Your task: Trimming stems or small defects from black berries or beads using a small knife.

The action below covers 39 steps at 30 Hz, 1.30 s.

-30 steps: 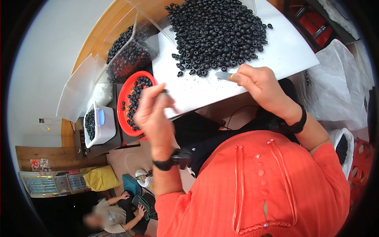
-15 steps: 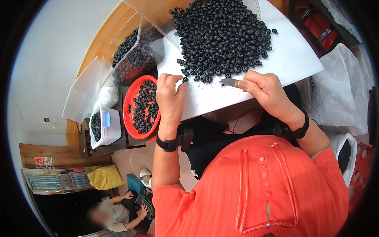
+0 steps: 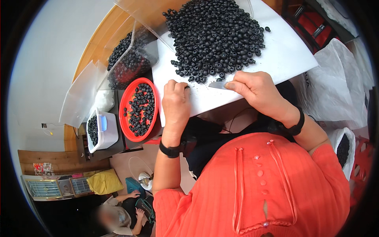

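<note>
At near table (image 3: 286,55) edge, L hand (image 3: 176,103) pinches small blk ball (image 3: 187,87); R hand (image 3: 254,89) grips knife (image 3: 218,85), blade pointing L twd it; blk pile (image 3: 215,39) just far of both.

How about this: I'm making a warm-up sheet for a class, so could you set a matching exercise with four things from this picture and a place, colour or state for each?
Column one:
1. Small knife
2. Shallow tray
3. Left hand
4. Large heap of black pieces

Column two:
A. Has a small dark piece at its fingertips
B. Lies on the white tabletop
C. Held in the right hand
D. Red, with loose black pieces in it

Right pairs: 1-C, 2-D, 3-A, 4-B.
</note>
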Each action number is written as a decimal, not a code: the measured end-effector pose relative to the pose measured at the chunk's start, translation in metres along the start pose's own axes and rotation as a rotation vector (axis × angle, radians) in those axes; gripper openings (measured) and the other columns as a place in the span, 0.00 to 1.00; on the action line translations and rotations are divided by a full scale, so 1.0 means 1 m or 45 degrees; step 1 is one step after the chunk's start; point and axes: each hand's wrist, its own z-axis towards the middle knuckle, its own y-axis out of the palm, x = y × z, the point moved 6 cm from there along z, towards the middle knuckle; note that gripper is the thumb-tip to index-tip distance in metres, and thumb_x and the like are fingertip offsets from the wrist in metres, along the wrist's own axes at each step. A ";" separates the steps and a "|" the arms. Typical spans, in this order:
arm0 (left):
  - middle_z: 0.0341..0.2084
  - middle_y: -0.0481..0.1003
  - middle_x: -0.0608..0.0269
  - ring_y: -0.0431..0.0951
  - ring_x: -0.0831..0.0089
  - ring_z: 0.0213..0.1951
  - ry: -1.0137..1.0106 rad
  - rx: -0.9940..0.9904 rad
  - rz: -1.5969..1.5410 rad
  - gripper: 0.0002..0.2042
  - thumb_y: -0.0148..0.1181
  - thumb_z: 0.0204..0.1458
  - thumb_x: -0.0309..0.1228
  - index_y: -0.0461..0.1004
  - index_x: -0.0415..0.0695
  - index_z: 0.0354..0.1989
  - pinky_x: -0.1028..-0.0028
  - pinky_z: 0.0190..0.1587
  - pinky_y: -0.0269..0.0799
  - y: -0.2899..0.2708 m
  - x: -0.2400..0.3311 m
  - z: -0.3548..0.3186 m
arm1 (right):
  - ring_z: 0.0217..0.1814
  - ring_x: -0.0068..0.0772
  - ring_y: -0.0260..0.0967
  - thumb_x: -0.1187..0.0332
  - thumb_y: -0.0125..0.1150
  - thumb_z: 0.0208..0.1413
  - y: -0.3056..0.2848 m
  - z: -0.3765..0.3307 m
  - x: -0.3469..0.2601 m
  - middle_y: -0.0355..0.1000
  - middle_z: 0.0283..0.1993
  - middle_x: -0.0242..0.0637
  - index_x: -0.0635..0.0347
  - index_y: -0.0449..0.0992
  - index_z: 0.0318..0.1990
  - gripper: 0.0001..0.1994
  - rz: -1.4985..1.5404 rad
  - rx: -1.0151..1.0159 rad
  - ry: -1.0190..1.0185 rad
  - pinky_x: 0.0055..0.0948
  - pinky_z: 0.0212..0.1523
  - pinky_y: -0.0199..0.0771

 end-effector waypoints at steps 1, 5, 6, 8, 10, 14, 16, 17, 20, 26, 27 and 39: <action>0.32 0.72 0.53 0.74 0.52 0.38 0.000 0.003 -0.004 0.05 0.62 0.50 0.20 0.77 0.38 0.35 0.58 0.39 0.72 0.002 0.002 -0.001 | 0.21 0.45 0.70 0.61 0.62 0.62 0.001 0.001 -0.002 0.69 0.18 0.43 0.60 0.76 0.28 0.14 -0.005 -0.001 -0.001 0.39 0.23 0.65; 0.30 0.73 0.60 0.74 0.65 0.31 -0.060 0.091 -0.266 0.05 0.63 0.51 0.20 0.79 0.37 0.37 0.68 0.34 0.70 -0.006 0.005 -0.001 | 0.22 0.48 0.72 0.60 0.61 0.62 0.002 0.004 -0.003 0.71 0.19 0.43 0.59 0.76 0.28 0.14 -0.045 0.028 0.006 0.42 0.25 0.67; 0.29 0.74 0.63 0.73 0.71 0.30 -0.228 0.044 -0.617 0.06 0.63 0.52 0.20 0.80 0.36 0.39 0.73 0.31 0.69 -0.004 0.000 -0.003 | 0.23 0.48 0.72 0.59 0.61 0.62 0.002 0.003 -0.002 0.71 0.19 0.43 0.59 0.75 0.28 0.14 -0.011 0.038 0.017 0.43 0.25 0.67; 0.29 0.74 0.66 0.71 0.76 0.28 -0.384 -0.003 -1.009 0.07 0.63 0.54 0.20 0.81 0.35 0.40 0.77 0.30 0.67 -0.002 0.000 -0.006 | 0.23 0.48 0.72 0.59 0.60 0.62 0.004 0.003 -0.003 0.71 0.19 0.43 0.59 0.75 0.28 0.14 -0.045 0.044 0.020 0.43 0.25 0.68; 0.31 0.76 0.67 0.70 0.81 0.26 -0.541 -0.027 -1.561 0.08 0.61 0.58 0.20 0.81 0.33 0.44 0.82 0.27 0.64 0.008 0.004 -0.010 | 0.23 0.49 0.72 0.58 0.60 0.62 0.006 0.003 -0.004 0.71 0.19 0.43 0.59 0.75 0.29 0.15 -0.079 0.047 0.021 0.44 0.25 0.68; 0.34 0.78 0.61 0.76 0.77 0.30 -0.608 -0.070 -1.840 0.10 0.60 0.60 0.22 0.78 0.32 0.48 0.79 0.28 0.69 0.018 0.018 -0.017 | 0.23 0.49 0.73 0.57 0.59 0.62 0.008 0.004 -0.005 0.72 0.19 0.43 0.58 0.75 0.28 0.16 -0.143 0.036 0.049 0.45 0.26 0.68; 0.35 0.78 0.57 0.78 0.73 0.31 -0.641 -0.084 -2.030 0.11 0.59 0.61 0.23 0.76 0.33 0.50 0.77 0.27 0.71 0.024 0.022 -0.018 | 0.24 0.50 0.73 0.56 0.59 0.62 0.007 0.004 -0.005 0.72 0.19 0.43 0.58 0.75 0.27 0.16 -0.159 0.032 0.063 0.45 0.26 0.69; 0.35 0.78 0.57 0.78 0.73 0.31 -0.639 -0.088 -2.034 0.11 0.59 0.61 0.23 0.76 0.33 0.50 0.77 0.27 0.71 0.026 0.023 -0.018 | 0.23 0.50 0.73 0.56 0.59 0.62 0.007 0.004 -0.004 0.72 0.19 0.43 0.58 0.75 0.27 0.16 -0.159 0.043 0.065 0.45 0.26 0.69; 0.36 0.78 0.55 0.78 0.70 0.32 -0.616 -0.128 -2.144 0.11 0.59 0.61 0.23 0.76 0.33 0.50 0.76 0.27 0.72 0.030 0.027 -0.018 | 0.23 0.48 0.73 0.58 0.60 0.62 0.006 0.003 -0.003 0.72 0.20 0.44 0.58 0.75 0.29 0.14 -0.172 0.030 0.083 0.43 0.25 0.68; 0.37 0.78 0.54 0.78 0.69 0.32 -0.649 -0.072 -2.134 0.12 0.59 0.61 0.25 0.76 0.35 0.52 0.74 0.28 0.74 0.033 0.029 -0.016 | 0.23 0.49 0.73 0.58 0.60 0.62 0.007 0.005 -0.003 0.72 0.20 0.44 0.58 0.75 0.29 0.15 -0.228 0.017 0.074 0.43 0.25 0.68; 0.37 0.78 0.54 0.78 0.69 0.33 -0.628 -0.069 -2.146 0.13 0.58 0.61 0.24 0.75 0.33 0.52 0.73 0.29 0.75 0.034 0.029 -0.016 | 0.23 0.50 0.74 0.56 0.59 0.61 0.007 0.005 -0.003 0.72 0.18 0.44 0.58 0.75 0.27 0.17 -0.243 0.023 0.063 0.46 0.25 0.70; 0.36 0.78 0.52 0.76 0.68 0.28 -0.558 -0.090 -2.058 0.18 0.57 0.62 0.24 0.72 0.31 0.59 0.73 0.31 0.75 0.033 0.031 -0.017 | 0.24 0.48 0.73 0.58 0.61 0.62 0.009 0.006 -0.004 0.72 0.21 0.43 0.59 0.75 0.29 0.14 -0.293 0.004 0.037 0.41 0.25 0.67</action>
